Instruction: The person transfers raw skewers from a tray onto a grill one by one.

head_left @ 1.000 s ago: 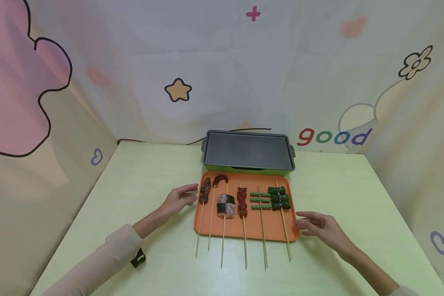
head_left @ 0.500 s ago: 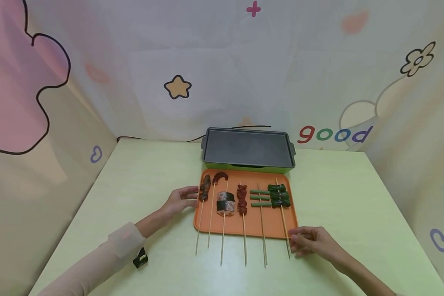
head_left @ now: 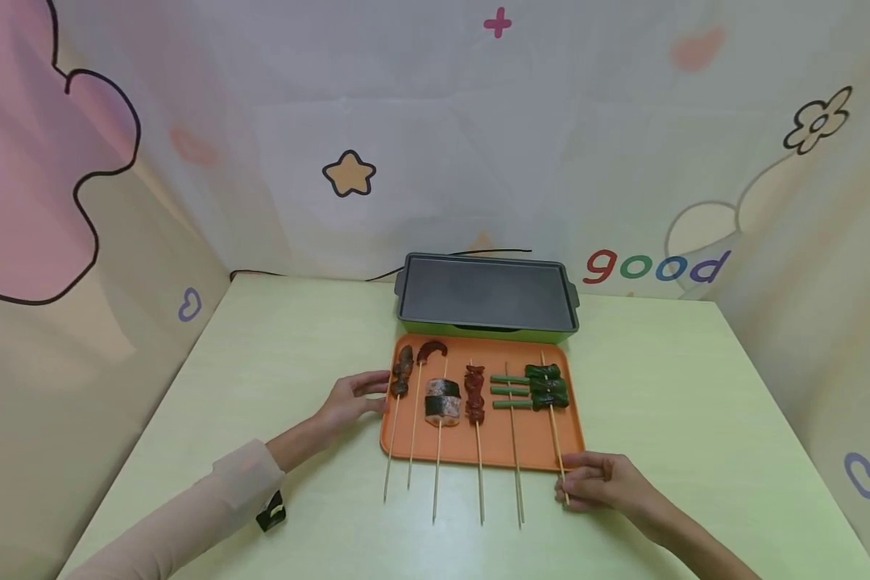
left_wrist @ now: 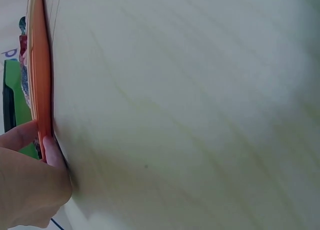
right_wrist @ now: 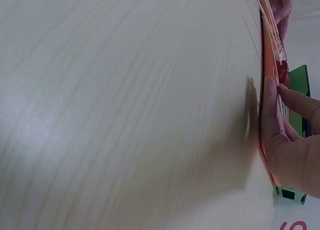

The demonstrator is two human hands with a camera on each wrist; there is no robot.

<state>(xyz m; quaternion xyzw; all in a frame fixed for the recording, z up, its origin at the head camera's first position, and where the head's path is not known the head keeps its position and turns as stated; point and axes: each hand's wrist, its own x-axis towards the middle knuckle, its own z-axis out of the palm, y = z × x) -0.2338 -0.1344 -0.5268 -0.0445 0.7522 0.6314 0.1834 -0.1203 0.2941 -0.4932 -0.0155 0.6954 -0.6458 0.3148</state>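
Observation:
An orange tray (head_left: 458, 451) lies on the table, holding several skewers whose sticks reach past its near edge. My left hand (head_left: 341, 407) grips the tray's left rim, with a finger over the edge and the thumb against the outer wall in the left wrist view. At the near right corner, my right hand (head_left: 602, 482) pinches the stick of the skewer with folded dark-green pieces (head_left: 548, 387). Beside it lie skewers with green stalks (head_left: 511, 391), red meat (head_left: 474, 396), a black-and-white banded piece (head_left: 442, 401), a reddish curl (head_left: 432, 350) and brown pieces (head_left: 402, 372).
A green electric grill (head_left: 486, 294) with a dark flat plate stands right behind the tray. Its cord runs left along the back. Near my left sleeve is a small black object (head_left: 271, 511) by the table. Printed curtains (head_left: 435, 121) enclose the back and sides.
My right hand has moved left and nearer from beside the tray to the green skewer's stick, which it now pinches. My left hand has closed in slightly on the tray's rim.

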